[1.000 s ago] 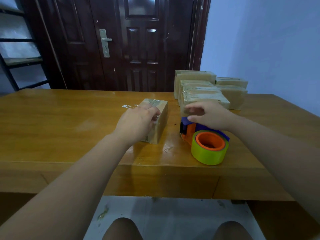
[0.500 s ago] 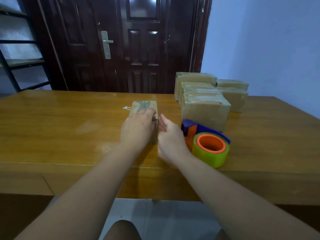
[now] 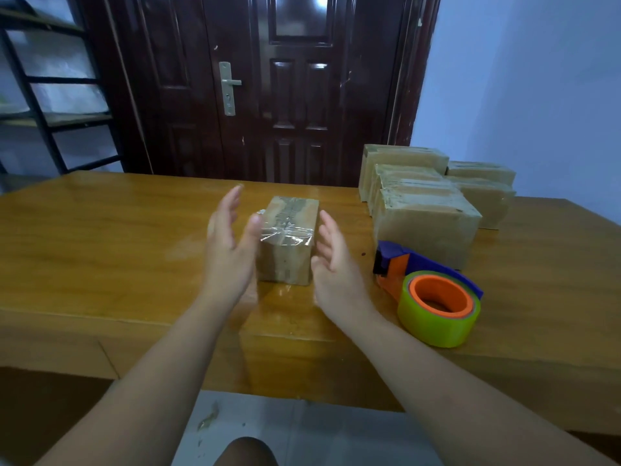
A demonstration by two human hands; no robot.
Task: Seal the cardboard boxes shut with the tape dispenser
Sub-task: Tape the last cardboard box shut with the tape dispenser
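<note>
A small cardboard box (image 3: 287, 240) with clear tape across its top stands on the wooden table (image 3: 100, 237). My left hand (image 3: 228, 250) hovers just left of it with straight fingers, the thumb close to the box's upper left edge. My right hand (image 3: 332, 260) is held flat just right of the box, palm toward it. Neither hand holds anything. The tape dispenser (image 3: 433, 297), purple and orange with a yellow-green roll, lies on the table to the right of my right hand.
A group of several taped cardboard boxes (image 3: 426, 210) stands at the back right of the table. A dark door (image 3: 285, 85) is behind the table and a metal shelf rack (image 3: 50, 95) at far left. The table's front edge is near my forearms.
Both hands have come off the small box and spread apart to its sides with fingers straight. Earlier the right hand came from the dispenser to the box, which was turned end-on.
</note>
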